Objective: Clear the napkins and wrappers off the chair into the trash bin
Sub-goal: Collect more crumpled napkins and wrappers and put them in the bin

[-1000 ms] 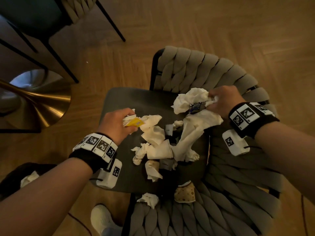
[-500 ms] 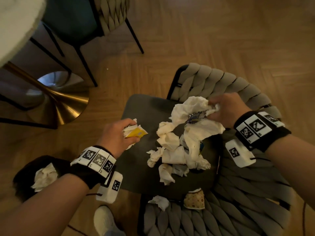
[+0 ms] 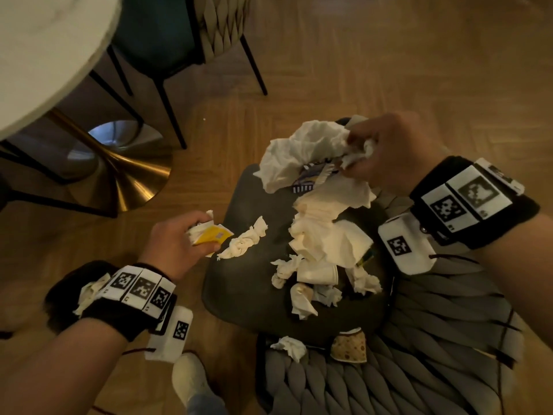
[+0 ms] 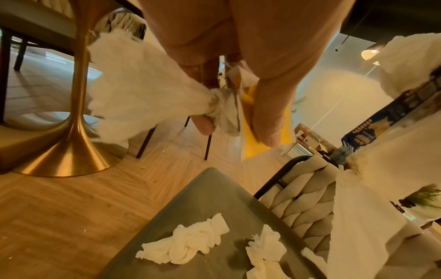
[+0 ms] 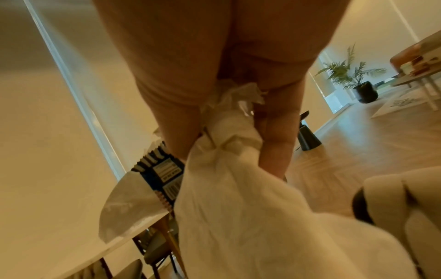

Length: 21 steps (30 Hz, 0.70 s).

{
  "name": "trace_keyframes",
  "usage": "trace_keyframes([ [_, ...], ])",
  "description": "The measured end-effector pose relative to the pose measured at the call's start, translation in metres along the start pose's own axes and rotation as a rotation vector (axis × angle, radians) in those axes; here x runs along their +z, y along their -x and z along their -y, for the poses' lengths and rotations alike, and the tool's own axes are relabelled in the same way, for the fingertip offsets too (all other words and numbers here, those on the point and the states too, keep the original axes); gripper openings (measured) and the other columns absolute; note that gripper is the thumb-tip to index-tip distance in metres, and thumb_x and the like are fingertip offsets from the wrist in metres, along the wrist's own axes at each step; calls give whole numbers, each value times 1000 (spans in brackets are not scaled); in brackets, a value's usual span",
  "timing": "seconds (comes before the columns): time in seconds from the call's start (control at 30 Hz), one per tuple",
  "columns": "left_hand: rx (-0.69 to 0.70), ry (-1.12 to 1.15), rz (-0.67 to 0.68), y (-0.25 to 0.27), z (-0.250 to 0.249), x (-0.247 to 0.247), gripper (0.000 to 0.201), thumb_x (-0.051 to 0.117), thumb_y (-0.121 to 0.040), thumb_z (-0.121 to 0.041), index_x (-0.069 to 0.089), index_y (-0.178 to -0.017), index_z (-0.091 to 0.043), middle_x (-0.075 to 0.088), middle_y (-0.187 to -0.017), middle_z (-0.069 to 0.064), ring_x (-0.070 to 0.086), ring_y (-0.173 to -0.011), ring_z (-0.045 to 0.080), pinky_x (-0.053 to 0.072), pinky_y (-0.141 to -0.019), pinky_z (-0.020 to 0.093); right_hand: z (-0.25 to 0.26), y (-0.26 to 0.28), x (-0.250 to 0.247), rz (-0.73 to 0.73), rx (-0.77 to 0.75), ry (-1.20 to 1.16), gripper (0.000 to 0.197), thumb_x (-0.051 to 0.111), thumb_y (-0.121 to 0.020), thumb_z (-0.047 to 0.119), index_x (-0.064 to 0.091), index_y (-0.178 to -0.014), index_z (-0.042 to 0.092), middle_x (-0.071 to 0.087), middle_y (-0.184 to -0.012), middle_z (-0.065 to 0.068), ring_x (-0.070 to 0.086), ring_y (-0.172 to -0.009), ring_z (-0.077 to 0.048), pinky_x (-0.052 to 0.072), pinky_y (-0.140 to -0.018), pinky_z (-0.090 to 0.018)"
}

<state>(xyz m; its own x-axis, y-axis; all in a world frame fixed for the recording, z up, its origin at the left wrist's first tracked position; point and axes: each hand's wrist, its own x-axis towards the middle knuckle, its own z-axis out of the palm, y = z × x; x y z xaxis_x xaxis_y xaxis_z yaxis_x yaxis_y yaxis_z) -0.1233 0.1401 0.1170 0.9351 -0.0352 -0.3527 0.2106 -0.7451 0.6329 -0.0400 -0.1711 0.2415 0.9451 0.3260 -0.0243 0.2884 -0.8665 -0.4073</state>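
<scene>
My left hand (image 3: 191, 238) grips a yellow wrapper (image 3: 211, 234) and a white napkin (image 4: 143, 94) together, just left of the dark chair seat (image 3: 239, 295). My right hand (image 3: 374, 151) holds a bunch of white napkins (image 3: 299, 151) and a blue-and-white wrapper (image 3: 311, 175), lifted above the seat's far edge. Several crumpled napkins (image 3: 323, 250) lie piled mid-seat, and a twisted napkin (image 3: 244, 242) lies at its left. A small napkin (image 3: 288, 347) and a patterned paper cup (image 3: 348, 345) sit at the near edge. The black trash bin (image 3: 65, 295) stands on the floor, partly behind my left wrist.
The chair's woven backrest (image 3: 419, 354) curves round the right and near sides. A round white table (image 3: 45, 55) on a gold pedestal (image 3: 125, 175) stands far left, with a second chair (image 3: 185, 40) beyond. A foot in a white sock (image 3: 191, 381) is below.
My left hand has drawn its yellow wrapper and napkin left off the seat toward the bin. My right hand has lifted its napkin bunch higher. The view has shifted left.
</scene>
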Motion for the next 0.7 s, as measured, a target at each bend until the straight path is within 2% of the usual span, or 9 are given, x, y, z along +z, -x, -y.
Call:
trace_keyframes([
  [0.07, -10, 31, -31, 3, 3, -5, 43, 84, -64, -17, 65, -102, -24, 65, -95, -6, 60, -87, 12, 44, -75, 24, 13, -2, 5, 23, -38, -49, 15, 78, -70, 21, 72, -80, 12, 60, -68, 5, 52, -58, -6, 40, -55, -15],
  [0.13, -15, 45, -58, 9, 9, -12, 43, 84, -63, -17, 65, -101, -25, 64, -95, -7, 60, -87, 11, 43, -74, 20, 26, -5, 11, 43, -89, -59, 14, 77, -70, 24, 71, -77, 14, 62, -67, 4, 55, -61, -10, 43, -56, -20],
  [0.23, -38, 64, -70, 20, 24, -19, 41, 84, -63, -18, 64, -97, -29, 66, -94, -8, 61, -86, 9, 40, -70, 14, 40, -9, 20, 80, -152, -61, 12, 77, -71, 22, 69, -73, 13, 61, -65, 5, 55, -61, -13, 40, -56, -21],
  [0.33, -53, 58, -53, 29, 33, -22, 40, 84, -63, -17, 62, -94, -31, 64, -92, -9, 59, -84, 6, 39, -68, 12, 33, -8, 37, 108, -120, -73, 10, 78, -70, 17, 71, -76, 15, 49, -58, 15, 50, -55, -6, 31, -55, -12],
  [0.37, -56, 52, -38, 30, 35, -21, 40, 84, -63, -17, 62, -93, -31, 63, -90, -11, 58, -83, 3, 39, -68, 12, 23, -8, 47, 112, -66, -59, 13, 78, -70, 15, 72, -81, 13, 48, -59, 14, 51, -56, -7, 30, -56, -11],
  [0.43, -56, 42, 5, 27, 35, -16, 39, 83, -65, -18, 61, -93, -33, 63, -90, -13, 57, -83, -1, 44, -70, 17, -3, -8, 69, 176, 90, 5, 23, 77, -71, 15, 72, -93, 9, 54, -69, 4, 56, -69, -16, 36, -62, -19],
  [0.53, -26, 24, 98, 8, 30, 4, 38, 83, -65, -24, 63, -95, -35, 66, -92, -12, 61, -87, 4, 52, -80, 31, -45, 3, 99, 358, 326, 113, 26, 75, -75, 21, 69, -98, 10, 61, -90, -7, 61, -93, -28, 45, -77, -29],
  [0.63, 4, 21, 231, -18, 11, 37, 37, 82, -66, -27, 63, -96, -36, 67, -91, -12, 60, -87, 3, 50, -79, 27, -86, 26, 123, 399, 602, 42, 30, 76, -75, 24, 69, -102, 13, 61, -98, -8, 60, -94, -28, 48, -79, -31],
  [0.7, 42, 12, 279, -36, -6, 63, 38, 83, -65, -27, 64, -96, -36, 67, -89, -12, 61, -83, 4, 46, -74, 21, -110, 43, 136, 402, 750, -26, 29, 78, -73, 27, 70, -99, 15, 61, -97, -8, 63, -89, -28, 55, -80, -37],
])
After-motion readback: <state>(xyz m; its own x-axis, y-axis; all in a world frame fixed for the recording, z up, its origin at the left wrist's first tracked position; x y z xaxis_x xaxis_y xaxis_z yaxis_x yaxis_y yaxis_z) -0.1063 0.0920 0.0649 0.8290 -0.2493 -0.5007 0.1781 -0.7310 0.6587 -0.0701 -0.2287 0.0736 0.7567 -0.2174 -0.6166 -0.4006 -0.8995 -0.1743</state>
